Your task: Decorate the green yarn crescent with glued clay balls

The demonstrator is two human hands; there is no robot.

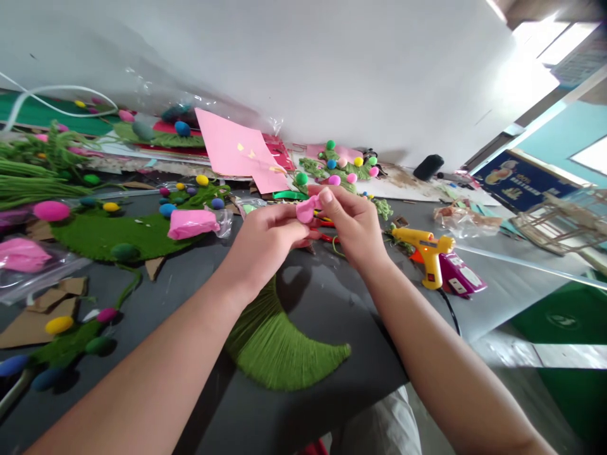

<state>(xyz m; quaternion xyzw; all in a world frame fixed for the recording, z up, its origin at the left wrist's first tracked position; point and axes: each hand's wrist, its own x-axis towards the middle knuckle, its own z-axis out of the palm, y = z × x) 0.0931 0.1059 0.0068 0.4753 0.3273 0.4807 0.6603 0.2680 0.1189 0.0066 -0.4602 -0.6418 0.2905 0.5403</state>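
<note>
Between the fingertips of both hands is a small, soft-looking pink piece, rounded at its lower end; its material is unclear. My left hand pinches it from the left, and my right hand grips its upper right end between thumb and fingers. Beneath the hands, a crescent wrapped in green yarn lies on the dark table, its upper part hidden by my left hand and forearm. Red-handled tools lie partly hidden just behind the fingers. Left of my left hand sits a pink bundle in clear plastic.
A yellow hot glue gun stands on the right beside a purple power strip. Another green crescent with coloured balls lies left. Pink card leans at the back. Cardboard scraps lie at the left; the table's edge is near front.
</note>
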